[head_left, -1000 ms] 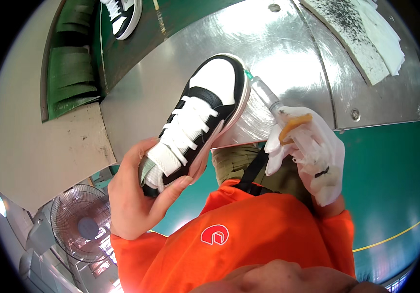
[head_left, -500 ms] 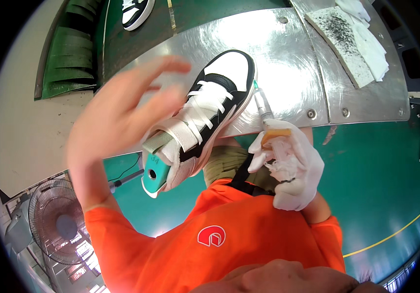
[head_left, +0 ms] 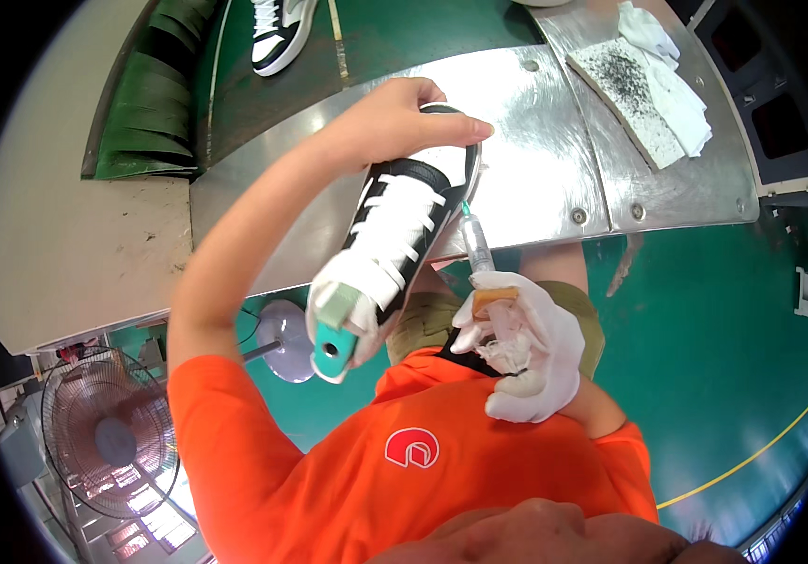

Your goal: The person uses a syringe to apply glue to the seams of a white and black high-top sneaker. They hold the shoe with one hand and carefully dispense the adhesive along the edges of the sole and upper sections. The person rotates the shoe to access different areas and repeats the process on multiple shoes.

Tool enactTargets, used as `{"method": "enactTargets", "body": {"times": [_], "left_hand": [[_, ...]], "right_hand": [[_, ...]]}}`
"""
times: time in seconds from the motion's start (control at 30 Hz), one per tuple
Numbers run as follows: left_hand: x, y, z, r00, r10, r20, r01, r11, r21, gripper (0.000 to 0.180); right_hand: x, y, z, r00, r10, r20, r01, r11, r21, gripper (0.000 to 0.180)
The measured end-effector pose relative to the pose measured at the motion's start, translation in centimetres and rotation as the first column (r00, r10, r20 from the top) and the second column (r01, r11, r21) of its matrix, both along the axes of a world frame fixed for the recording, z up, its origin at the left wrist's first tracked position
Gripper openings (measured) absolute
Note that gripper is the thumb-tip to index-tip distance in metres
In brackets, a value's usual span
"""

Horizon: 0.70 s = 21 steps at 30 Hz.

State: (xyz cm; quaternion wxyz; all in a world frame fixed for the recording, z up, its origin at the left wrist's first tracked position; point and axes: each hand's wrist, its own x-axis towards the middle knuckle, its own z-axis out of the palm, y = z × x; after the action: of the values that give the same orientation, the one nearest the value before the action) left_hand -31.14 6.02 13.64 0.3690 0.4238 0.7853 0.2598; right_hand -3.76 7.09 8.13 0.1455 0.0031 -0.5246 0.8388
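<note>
My bare left hand point(head_left: 399, 122) is closed over the toe of a black-and-white sneaker point(head_left: 402, 221), thumb across the toe cap. The laced shoe lies on the metal table edge, its heel toward me, with a teal shoe last point(head_left: 331, 346) showing in its opening. In a white glove, my right hand point(head_left: 554, 352) grips a clear syringe point(head_left: 476, 242). The green syringe tip is at the shoe's right side, near the sole edge; whether it touches I cannot tell. A yellow-brown block point(head_left: 495, 299) and crumpled translucent material point(head_left: 505, 350) are also in that hand.
Another sneaker point(head_left: 277, 42) stands on the green belt point(head_left: 376, 33) beyond. At the back right, a black-speckled white slab point(head_left: 620, 89) and white cloths point(head_left: 676, 99) rest on the metal tabletop point(head_left: 535, 141). A fan point(head_left: 112, 437) stands at lower left; green flaps point(head_left: 150, 103) hang at left.
My left hand, fingers apart and blurred beside the shoe before, has moved forward and taken hold of the toe. The shoe has turned slightly. My right hand still holds the syringe alongside it.
</note>
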Motion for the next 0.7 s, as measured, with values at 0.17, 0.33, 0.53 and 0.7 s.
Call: {"method": "enactTargets", "body": {"times": [0.17,0.33,0.53,0.7], "left_hand": [[1.2,-3.4,5.8,0.939,0.183,0.291,-0.321,0.772,0.549,0.038],[-1.2,-6.0,6.1,0.920,0.134,0.367,-0.391,0.324,0.861,0.040],[-4.8,-7.7,1.9,0.836,0.330,0.437,-0.512,0.185,0.839,0.036],[-6.1,-8.9,-0.4,0.770,0.432,0.470,-0.583,0.174,0.794,0.045]], "right_hand": [[-0.6,3.0,2.6,0.949,0.126,-0.288,-0.120,0.992,0.039,0.091],[-4.7,6.3,8.5,0.980,0.095,-0.174,-0.075,0.990,0.117,0.072],[-9.9,6.6,8.8,0.987,0.127,-0.094,-0.118,0.988,0.094,0.050],[-12.3,6.1,7.4,0.991,0.126,0.040,-0.123,0.990,-0.065,0.046]]}}
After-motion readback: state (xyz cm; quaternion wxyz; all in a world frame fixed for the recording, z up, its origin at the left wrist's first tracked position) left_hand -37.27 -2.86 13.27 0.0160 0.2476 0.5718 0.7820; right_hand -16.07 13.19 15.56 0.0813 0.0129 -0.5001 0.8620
